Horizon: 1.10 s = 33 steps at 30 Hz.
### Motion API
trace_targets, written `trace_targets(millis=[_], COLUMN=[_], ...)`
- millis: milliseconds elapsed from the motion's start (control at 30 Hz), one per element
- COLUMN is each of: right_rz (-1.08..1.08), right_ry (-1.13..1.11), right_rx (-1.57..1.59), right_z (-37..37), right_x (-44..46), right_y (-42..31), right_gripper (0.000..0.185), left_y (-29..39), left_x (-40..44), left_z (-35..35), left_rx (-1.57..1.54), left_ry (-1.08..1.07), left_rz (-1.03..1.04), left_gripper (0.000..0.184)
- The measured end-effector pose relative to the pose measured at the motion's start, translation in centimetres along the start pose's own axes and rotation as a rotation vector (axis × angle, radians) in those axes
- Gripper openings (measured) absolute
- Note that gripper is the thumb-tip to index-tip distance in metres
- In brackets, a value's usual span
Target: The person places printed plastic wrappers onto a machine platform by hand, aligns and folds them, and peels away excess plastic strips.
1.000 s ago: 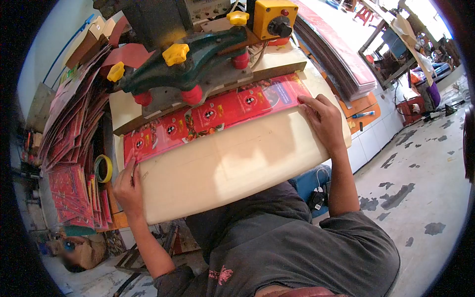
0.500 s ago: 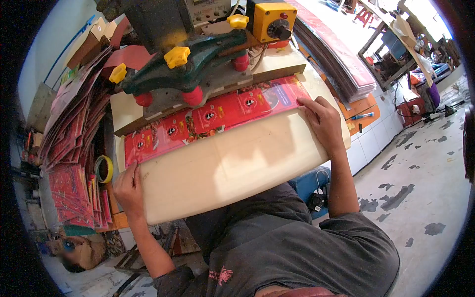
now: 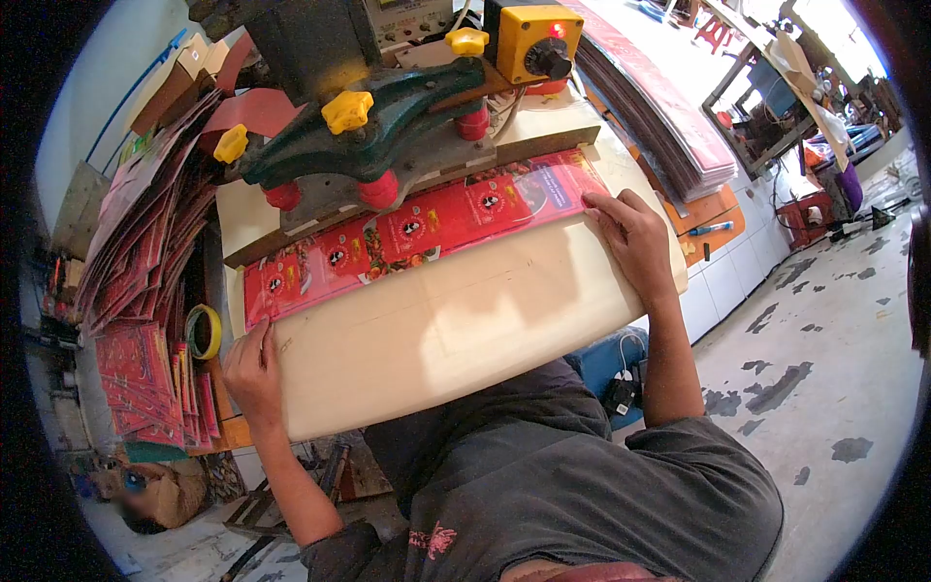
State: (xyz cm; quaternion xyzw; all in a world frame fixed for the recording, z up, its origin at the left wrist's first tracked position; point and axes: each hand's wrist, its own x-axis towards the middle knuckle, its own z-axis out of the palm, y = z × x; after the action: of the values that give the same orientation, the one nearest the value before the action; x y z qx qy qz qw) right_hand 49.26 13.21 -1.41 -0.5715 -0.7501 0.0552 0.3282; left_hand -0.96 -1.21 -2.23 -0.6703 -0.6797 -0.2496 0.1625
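Observation:
A long red printed plastic sheet (image 3: 441, 221), with repeated round logos and food pictures, lies on the cream work surface (image 3: 446, 320). Its far edge rests along a long metal bar (image 3: 548, 147) under the machine's dark green press head (image 3: 330, 141). At the sheet's near left corner, my left hand (image 3: 254, 378) pinches the edge between thumb and fingers. My right hand (image 3: 628, 238) has the near right corner in a similar pinch, fingers bent. Between the hands the sheet lies flat and straight.
Yellow knobs (image 3: 347, 113) top the press, beside a yellow control box (image 3: 536, 47) with a glowing red lamp. Stacked red sheets (image 3: 145, 233) lean at left near a tape roll (image 3: 203, 332). Another tall stack (image 3: 669, 126) and a blue marker (image 3: 711, 228) lie at right.
The red lamp on the yellow control box has lit up. Both hands and the sheet stay practically in the same place.

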Motion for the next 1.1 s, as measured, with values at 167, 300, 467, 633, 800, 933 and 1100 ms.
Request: trace_targets(millis=[167,300,467,633,800,933,1100], right_rz=[0.019,0.014,0.015,0.013,0.012,0.004,0.014], right_ry=[-0.008,-0.005,-0.012,-0.011,-0.003,0.002,-0.007], right_rx=[0.000,-0.010,-0.016,-0.021,-0.010,-0.019,-0.012], right_z=[0.07,0.12,0.20,0.13,0.18,0.20,0.15], right_x=[0.01,0.02,0.01,-0.01,0.01,0.02,-0.02], right_y=[0.27,0.36,0.51,0.31,0.33,0.24,0.13], right_gripper=[0.022,0.023,0.022,0.022,0.021,0.021,0.020], left_y=[0.04,0.04,-0.53,-0.40,-0.49,-0.35,-0.45], left_x=[0.06,0.03,-0.29,-0.25,-0.30,-0.24,-0.23], left_z=[-0.01,-0.06,0.28,0.16,0.10,-0.05,-0.05], left_rx=[-0.014,-0.021,-0.030,-0.039,-0.050,-0.045,-0.058], left_ry=[0.008,-0.005,-0.017,-0.012,-0.019,-0.027,-0.020], left_rz=[0.004,-0.004,-0.005,0.004,0.006,0.016,0.042], left_gripper=[0.017,0.018,0.019,0.020,0.021,0.021,0.020])
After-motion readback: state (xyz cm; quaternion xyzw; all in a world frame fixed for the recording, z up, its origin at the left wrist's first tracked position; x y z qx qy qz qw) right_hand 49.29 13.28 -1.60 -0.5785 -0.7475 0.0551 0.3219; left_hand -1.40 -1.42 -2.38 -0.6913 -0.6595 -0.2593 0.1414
